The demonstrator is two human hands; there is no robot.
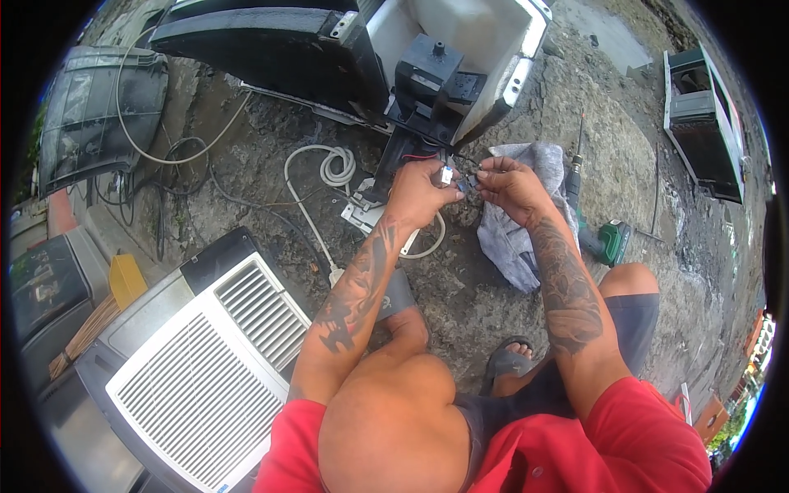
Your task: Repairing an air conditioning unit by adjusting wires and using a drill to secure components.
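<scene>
A small white-and-blue piece (446, 174) sits at one o'clock from the view's centre, in the left hand's (421, 192) narrow pinch; the right hand (508, 184) pinches a dark wire (465, 160). Black box (426, 72) at twelve, grey cloth (511, 242) and green drill (612, 241) at three, white grille (193, 380) at eight.

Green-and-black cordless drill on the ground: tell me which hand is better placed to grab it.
Likely the right hand: the drill lies right of the crumpled grey cloth, nearer that hand; the left hand is farther across.
</scene>
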